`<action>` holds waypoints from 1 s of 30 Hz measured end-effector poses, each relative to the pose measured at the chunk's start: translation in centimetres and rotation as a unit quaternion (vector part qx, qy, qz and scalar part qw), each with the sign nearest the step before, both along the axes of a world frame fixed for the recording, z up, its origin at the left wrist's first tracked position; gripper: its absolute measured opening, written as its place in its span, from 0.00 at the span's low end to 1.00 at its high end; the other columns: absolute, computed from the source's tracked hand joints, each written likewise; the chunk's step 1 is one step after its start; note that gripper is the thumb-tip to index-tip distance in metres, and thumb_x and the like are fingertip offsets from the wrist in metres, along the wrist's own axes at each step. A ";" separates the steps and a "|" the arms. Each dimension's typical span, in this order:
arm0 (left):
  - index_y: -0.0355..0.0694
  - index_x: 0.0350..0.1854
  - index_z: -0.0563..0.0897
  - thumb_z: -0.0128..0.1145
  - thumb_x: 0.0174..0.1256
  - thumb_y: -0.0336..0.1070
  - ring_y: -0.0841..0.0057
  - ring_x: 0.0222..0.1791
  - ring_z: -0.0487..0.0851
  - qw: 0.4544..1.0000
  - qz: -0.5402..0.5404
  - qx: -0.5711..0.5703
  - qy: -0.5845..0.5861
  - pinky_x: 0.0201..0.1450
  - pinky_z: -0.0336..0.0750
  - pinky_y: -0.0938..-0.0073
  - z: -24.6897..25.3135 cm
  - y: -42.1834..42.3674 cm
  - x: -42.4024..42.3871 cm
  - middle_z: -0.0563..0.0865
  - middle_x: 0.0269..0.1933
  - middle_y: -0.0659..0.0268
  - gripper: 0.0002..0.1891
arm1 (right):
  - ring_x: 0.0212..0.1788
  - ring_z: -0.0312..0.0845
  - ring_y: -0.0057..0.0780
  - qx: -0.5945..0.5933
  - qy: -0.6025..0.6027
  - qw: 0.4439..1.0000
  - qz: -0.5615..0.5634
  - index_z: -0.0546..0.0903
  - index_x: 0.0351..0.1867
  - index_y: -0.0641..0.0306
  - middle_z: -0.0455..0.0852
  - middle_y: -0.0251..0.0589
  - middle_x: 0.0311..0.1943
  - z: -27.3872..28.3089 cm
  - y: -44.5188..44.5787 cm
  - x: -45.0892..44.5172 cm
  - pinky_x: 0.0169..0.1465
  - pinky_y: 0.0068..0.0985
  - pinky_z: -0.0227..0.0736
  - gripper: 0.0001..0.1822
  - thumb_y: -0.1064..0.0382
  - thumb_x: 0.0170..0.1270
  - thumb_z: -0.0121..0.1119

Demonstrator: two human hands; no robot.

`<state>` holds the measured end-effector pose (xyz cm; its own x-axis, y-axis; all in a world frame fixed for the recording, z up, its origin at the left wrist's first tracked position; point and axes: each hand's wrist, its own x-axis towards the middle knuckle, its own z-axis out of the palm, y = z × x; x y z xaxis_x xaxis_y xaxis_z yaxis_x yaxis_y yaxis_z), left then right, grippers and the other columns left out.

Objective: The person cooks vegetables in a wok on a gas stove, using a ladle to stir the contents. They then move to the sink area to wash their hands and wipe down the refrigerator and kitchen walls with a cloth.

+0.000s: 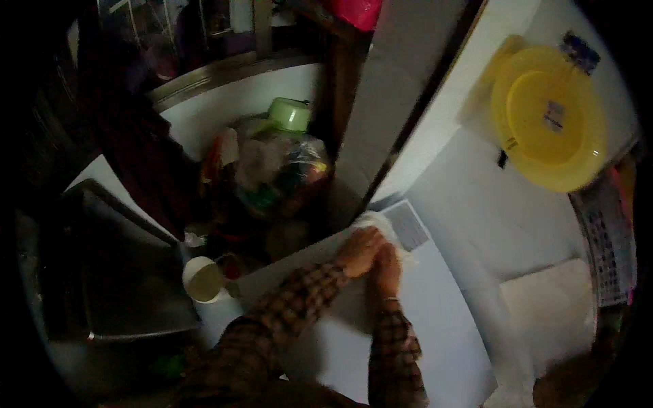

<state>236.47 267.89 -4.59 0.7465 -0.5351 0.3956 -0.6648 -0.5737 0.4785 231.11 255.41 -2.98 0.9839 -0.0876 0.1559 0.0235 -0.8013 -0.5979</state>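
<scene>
In front of me lies a pale, smooth flat top (433,301) with a grey rectangular patch (405,224) at its far corner. My left hand (359,250) is bent over a whitish cloth (377,220), pressing it against that corner. Close beside it, touching or nearly so, my right hand (386,270) is on the same cloth, whose frayed-looking edge shows to the right. Both forearms wear checked sleeves, and a thin band circles the right wrist. The fingers are mostly hidden and blurred.
A yellow plastic basin (548,117) is against the white wall at right. Left of the flat top stand a white cup-like container (203,279) and a dark box-like appliance (132,285). Beyond them is a heap of bags (265,168) with a light-green tub (290,114).
</scene>
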 end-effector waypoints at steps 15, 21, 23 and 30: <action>0.39 0.56 0.76 0.54 0.60 0.37 0.60 0.70 0.63 0.994 0.021 0.002 -0.107 0.70 0.57 0.55 -2.5 -7.4 4.0 0.74 0.63 0.58 0.20 | 0.73 0.55 0.43 -0.231 0.085 0.969 0.036 0.63 0.70 0.63 0.58 0.46 0.72 1.2 -6.2 1.8 0.71 0.43 0.52 0.30 0.58 0.68 0.49; 0.37 0.52 0.78 0.54 0.60 0.36 0.56 0.61 0.73 0.996 0.027 0.055 -0.072 0.63 0.66 0.57 0.8 5.0 -1.8 0.78 0.55 0.53 0.17 | 0.59 0.73 0.50 -0.076 0.005 0.984 0.159 0.75 0.59 0.62 0.77 0.51 0.58 3.4 3.0 -1.7 0.60 0.42 0.68 0.22 0.66 0.62 0.53; 0.36 0.51 0.78 0.53 0.62 0.36 0.56 0.58 0.75 0.991 0.058 0.109 -0.058 0.61 0.68 0.58 -0.7 10.1 -4.3 0.79 0.53 0.52 0.16 | 0.51 0.76 0.54 -0.063 0.110 0.977 0.174 0.72 0.59 0.66 0.76 0.53 0.57 7.2 8.6 -3.8 0.53 0.43 0.72 0.20 0.66 0.64 0.48; 0.33 0.50 0.77 0.49 0.67 0.41 0.48 0.58 0.71 0.967 0.065 0.241 0.042 0.64 0.62 0.52 4.6 18.0 -20.6 0.77 0.54 0.47 0.17 | 0.68 0.63 0.41 -0.098 0.077 0.942 0.311 0.70 0.64 0.64 0.69 0.46 0.66 3.8 15.0 -16.4 0.71 0.42 0.55 0.26 0.62 0.63 0.50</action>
